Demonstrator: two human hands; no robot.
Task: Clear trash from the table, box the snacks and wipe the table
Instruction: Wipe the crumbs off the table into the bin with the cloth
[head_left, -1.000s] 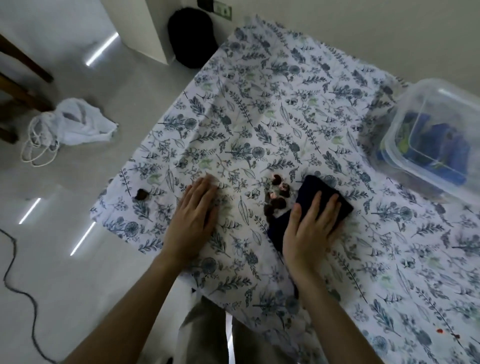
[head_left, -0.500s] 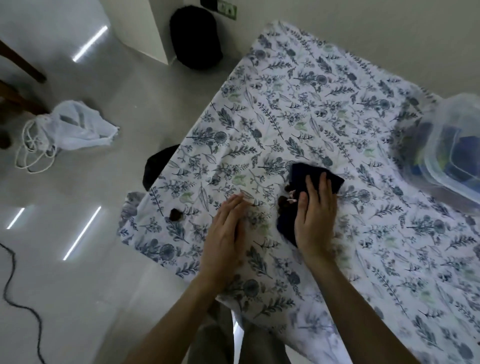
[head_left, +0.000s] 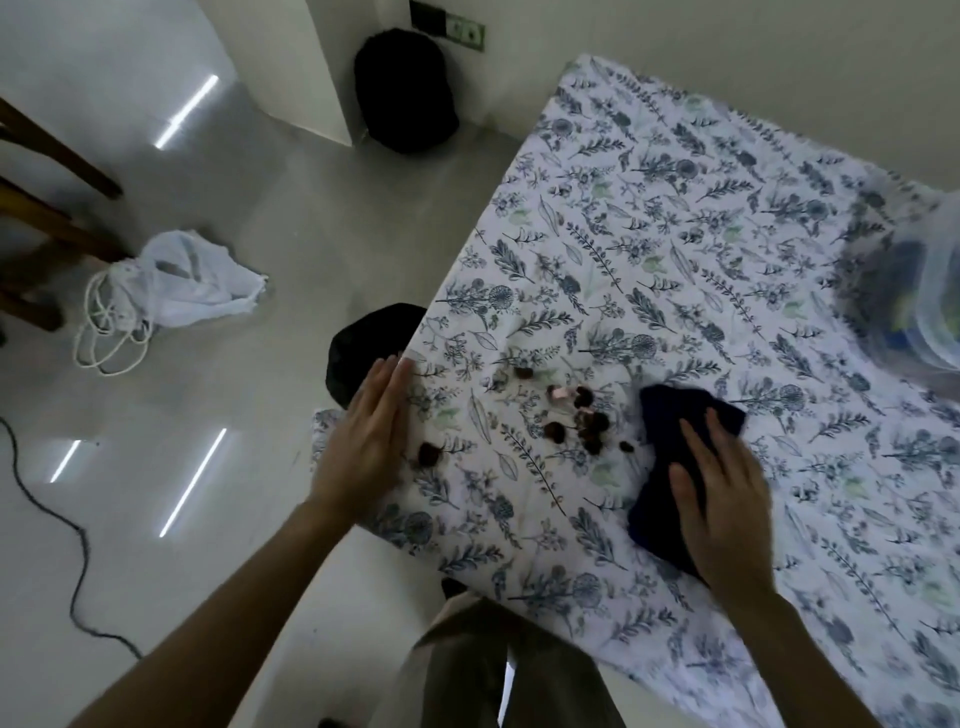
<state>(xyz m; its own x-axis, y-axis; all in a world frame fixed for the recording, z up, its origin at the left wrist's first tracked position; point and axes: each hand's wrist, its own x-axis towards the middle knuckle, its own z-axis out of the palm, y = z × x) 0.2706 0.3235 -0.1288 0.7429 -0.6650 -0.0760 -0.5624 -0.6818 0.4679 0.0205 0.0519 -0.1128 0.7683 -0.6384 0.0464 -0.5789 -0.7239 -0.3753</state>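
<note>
We press our right hand (head_left: 727, 499) flat, fingers spread, on the dark cloth (head_left: 670, 431) to sweep the crumbs (head_left: 587, 415) over the tabletop (head_left: 675, 234). Our left hand (head_left: 369, 436) waits straight-fingered at the edge, probably as a wall above the black bin (head_left: 363, 348). The plastic box (head_left: 930, 312) is cut off and blurred.

Dim, floor glare streaks, blurry edges
</note>
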